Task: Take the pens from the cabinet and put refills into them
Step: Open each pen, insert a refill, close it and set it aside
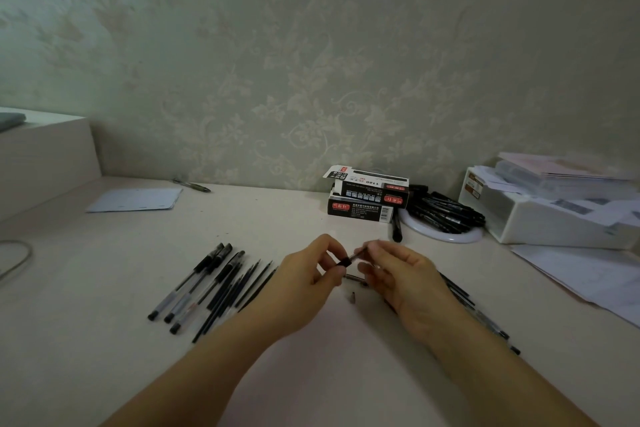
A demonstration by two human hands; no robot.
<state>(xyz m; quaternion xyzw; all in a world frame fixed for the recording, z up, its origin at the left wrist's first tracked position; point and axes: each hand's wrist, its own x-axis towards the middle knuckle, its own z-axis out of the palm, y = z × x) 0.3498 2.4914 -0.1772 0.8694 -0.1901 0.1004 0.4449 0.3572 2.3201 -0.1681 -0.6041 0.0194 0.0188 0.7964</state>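
Pen, pinched between your left hand and right hand, may slip, and the loose tip on the desk could roll away unnoticed.

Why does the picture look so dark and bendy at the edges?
Head view: the room light is dim and greenish, so the pens on the desk look murky. Its wide lens curves the edges, stretching both arms. The left hand and right hand stay fairly sharp, while the papers at right are smeared.
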